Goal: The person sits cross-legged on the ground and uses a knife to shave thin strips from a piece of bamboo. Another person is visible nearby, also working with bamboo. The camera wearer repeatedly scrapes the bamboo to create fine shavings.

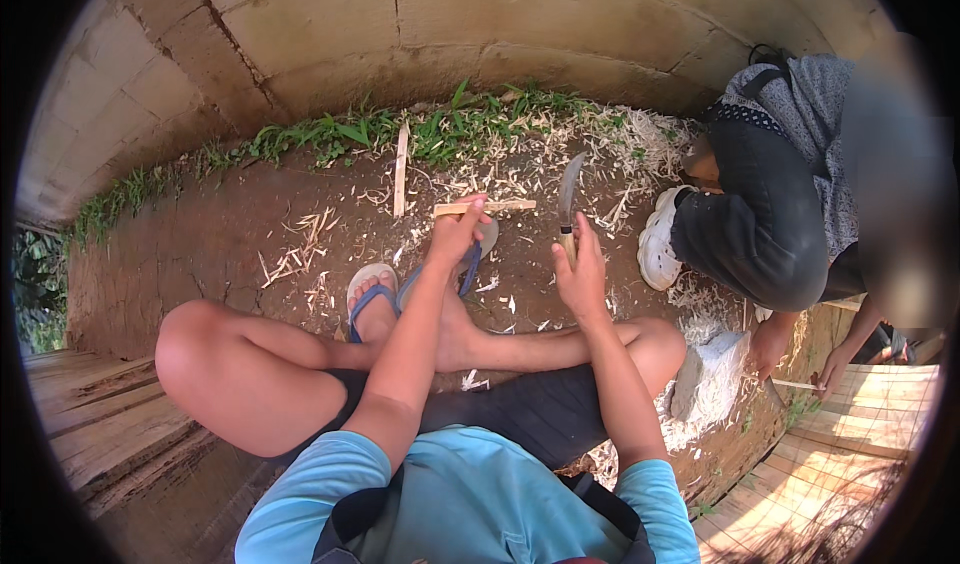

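Note:
My left hand (458, 229) is closed round a short, pale wooden stick (510, 205), which lies crosswise and pokes out on both sides of the fingers. In my right hand (582, 276) is a knife (570, 192) with a curved blade and a light wooden handle; the blade points away from me, up past the fingers. Knife and stick are apart, with the blade to the right of the stick's end. Below both hands are my bent legs and my feet in blue-strapped sandals (368, 299).
Wood shavings (620, 164) litter the brown dirt ground. A longer wood strip (401, 169) lies beyond my left hand, near grass along a block wall (450, 14). At right crouches another person in white clogs (660, 239), hands on a thin strip, beside a pale block (708, 379).

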`<state>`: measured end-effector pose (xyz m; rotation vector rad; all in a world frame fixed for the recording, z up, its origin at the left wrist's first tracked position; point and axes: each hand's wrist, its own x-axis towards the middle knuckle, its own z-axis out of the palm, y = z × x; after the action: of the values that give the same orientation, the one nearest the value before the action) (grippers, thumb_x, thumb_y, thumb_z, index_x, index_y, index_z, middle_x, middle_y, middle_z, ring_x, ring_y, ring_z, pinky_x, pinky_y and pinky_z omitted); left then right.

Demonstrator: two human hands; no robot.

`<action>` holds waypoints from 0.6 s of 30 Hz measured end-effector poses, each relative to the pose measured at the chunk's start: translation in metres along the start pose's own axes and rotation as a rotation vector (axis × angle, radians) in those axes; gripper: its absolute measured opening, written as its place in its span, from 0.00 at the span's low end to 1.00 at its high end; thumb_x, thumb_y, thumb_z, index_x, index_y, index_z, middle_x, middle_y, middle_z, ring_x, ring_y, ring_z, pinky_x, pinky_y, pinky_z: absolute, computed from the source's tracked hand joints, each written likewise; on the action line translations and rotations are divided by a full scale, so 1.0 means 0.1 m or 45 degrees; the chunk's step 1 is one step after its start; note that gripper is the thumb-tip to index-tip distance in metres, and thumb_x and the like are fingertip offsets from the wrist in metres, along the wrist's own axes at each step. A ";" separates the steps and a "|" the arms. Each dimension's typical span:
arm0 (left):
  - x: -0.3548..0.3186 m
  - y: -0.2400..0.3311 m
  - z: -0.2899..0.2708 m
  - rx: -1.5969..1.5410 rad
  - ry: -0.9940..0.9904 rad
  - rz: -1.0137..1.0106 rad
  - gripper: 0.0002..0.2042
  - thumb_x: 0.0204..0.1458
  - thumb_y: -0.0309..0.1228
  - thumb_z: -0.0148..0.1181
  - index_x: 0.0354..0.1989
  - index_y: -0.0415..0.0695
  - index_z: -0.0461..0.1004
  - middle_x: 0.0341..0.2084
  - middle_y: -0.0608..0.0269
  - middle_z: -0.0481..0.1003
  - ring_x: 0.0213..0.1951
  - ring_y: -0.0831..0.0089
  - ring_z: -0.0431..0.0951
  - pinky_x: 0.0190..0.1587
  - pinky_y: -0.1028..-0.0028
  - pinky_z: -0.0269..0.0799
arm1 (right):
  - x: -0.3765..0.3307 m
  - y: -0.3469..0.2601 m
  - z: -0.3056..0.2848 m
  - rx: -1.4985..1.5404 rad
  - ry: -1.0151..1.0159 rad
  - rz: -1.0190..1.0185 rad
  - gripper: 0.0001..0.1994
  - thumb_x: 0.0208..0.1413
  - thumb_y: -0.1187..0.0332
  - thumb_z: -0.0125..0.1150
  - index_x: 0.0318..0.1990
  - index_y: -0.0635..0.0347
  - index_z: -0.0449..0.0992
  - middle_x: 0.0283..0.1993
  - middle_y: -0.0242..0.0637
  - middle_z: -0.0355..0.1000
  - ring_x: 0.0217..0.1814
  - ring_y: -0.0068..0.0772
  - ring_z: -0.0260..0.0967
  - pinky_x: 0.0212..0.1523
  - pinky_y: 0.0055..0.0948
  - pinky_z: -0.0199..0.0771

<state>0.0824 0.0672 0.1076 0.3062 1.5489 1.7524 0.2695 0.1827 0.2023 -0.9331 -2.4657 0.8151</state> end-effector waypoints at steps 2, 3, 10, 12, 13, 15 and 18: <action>-0.06 -0.04 0.10 0.156 -0.101 -0.002 0.17 0.60 0.38 0.57 0.55 0.46 0.73 0.27 0.67 0.78 0.21 0.83 0.70 0.24 0.83 0.67 | 0.08 -0.08 0.09 -0.033 -0.173 0.126 0.24 0.57 0.63 0.59 0.57 0.66 0.65 0.49 0.58 0.71 0.51 0.59 0.70 0.51 0.45 0.69; -0.07 -0.10 0.13 0.186 -0.107 -0.015 0.18 0.59 0.36 0.57 0.57 0.44 0.72 0.28 0.66 0.78 0.21 0.83 0.71 0.25 0.81 0.69 | 0.14 -0.03 0.14 -0.147 -0.373 0.262 0.21 0.57 0.62 0.58 0.54 0.66 0.68 0.46 0.58 0.73 0.50 0.59 0.71 0.51 0.47 0.70; -0.02 -0.25 0.14 0.118 -0.024 -0.079 0.16 0.60 0.37 0.57 0.52 0.42 0.74 0.28 0.65 0.79 0.21 0.81 0.73 0.24 0.79 0.71 | 0.02 0.20 0.33 -0.265 -0.496 0.169 0.18 0.60 0.57 0.54 0.47 0.63 0.69 0.39 0.59 0.75 0.46 0.62 0.72 0.48 0.53 0.70; -0.02 -0.30 0.14 0.105 0.025 -0.013 0.15 0.59 0.36 0.57 0.49 0.40 0.75 0.27 0.64 0.79 0.22 0.79 0.75 0.25 0.77 0.71 | 0.04 0.03 0.35 -0.120 -0.341 0.102 0.19 0.60 0.57 0.54 0.49 0.63 0.67 0.39 0.59 0.75 0.46 0.62 0.72 0.48 0.53 0.70; -0.03 -0.32 0.15 0.098 0.051 0.020 0.14 0.59 0.36 0.57 0.47 0.40 0.76 0.27 0.64 0.79 0.23 0.78 0.75 0.26 0.77 0.72 | 0.08 -0.03 0.38 -0.098 -0.314 0.099 0.19 0.60 0.57 0.53 0.50 0.63 0.66 0.39 0.58 0.75 0.46 0.62 0.72 0.48 0.54 0.70; -0.04 -0.37 0.13 0.182 0.100 0.146 0.13 0.58 0.35 0.57 0.45 0.38 0.77 0.25 0.62 0.79 0.24 0.76 0.77 0.28 0.75 0.73 | 0.08 -0.01 0.45 -0.230 -0.427 0.176 0.19 0.61 0.57 0.53 0.51 0.62 0.65 0.38 0.58 0.75 0.45 0.62 0.72 0.47 0.54 0.70; -0.10 -0.29 0.14 0.282 0.116 0.175 0.12 0.57 0.34 0.58 0.42 0.37 0.78 0.24 0.61 0.79 0.26 0.75 0.78 0.31 0.73 0.74 | 0.08 0.19 0.49 -0.551 -0.728 0.271 0.19 0.61 0.58 0.52 0.52 0.62 0.65 0.38 0.58 0.75 0.42 0.63 0.73 0.44 0.53 0.71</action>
<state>0.1092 0.0702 0.0875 0.4573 1.8304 1.7203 0.2472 0.1813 0.1545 -1.2688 -3.1652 0.6958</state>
